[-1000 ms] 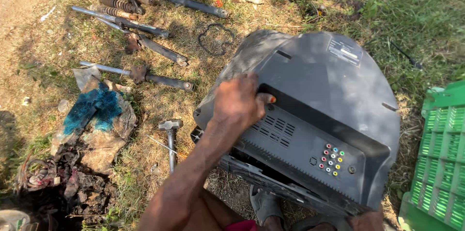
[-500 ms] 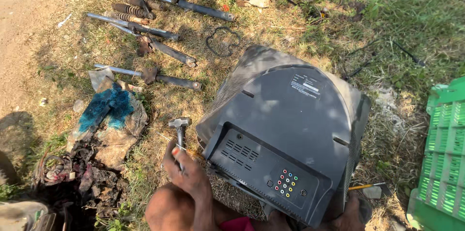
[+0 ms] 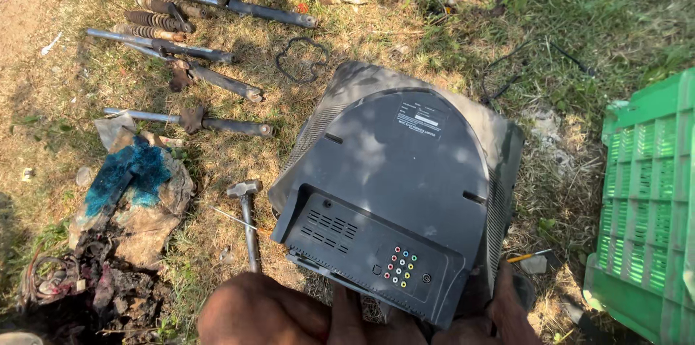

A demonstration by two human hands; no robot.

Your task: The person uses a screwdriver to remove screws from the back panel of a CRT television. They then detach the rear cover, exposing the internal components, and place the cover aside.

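I see the old grey television set [image 3: 405, 200] lying screen-down on dry grass in the middle of the view, its rear housing facing up at me. A small pale rectangular label [image 3: 422, 119] sits high on the curved back, and a cluster of round coloured sockets [image 3: 400, 270] marks the lower panel beside rows of vent slits. My left hand [image 3: 347, 320] rests at the near bottom edge of the set, fingers touching the lower panel; my right hand [image 3: 499, 312] lies against the near right corner. Both are cut off by the frame, so I cannot tell how tightly either one grips. A hammer [image 3: 248, 218] lies on the grass just left of the set. Further left is a heap of dirty rags with a blue patch [image 3: 127, 175]. Beyond that, several long metal shock absorbers [image 3: 195, 77] lie in rows. A green plastic crate [image 3: 648, 207] stands at the right edge, partly out of frame.
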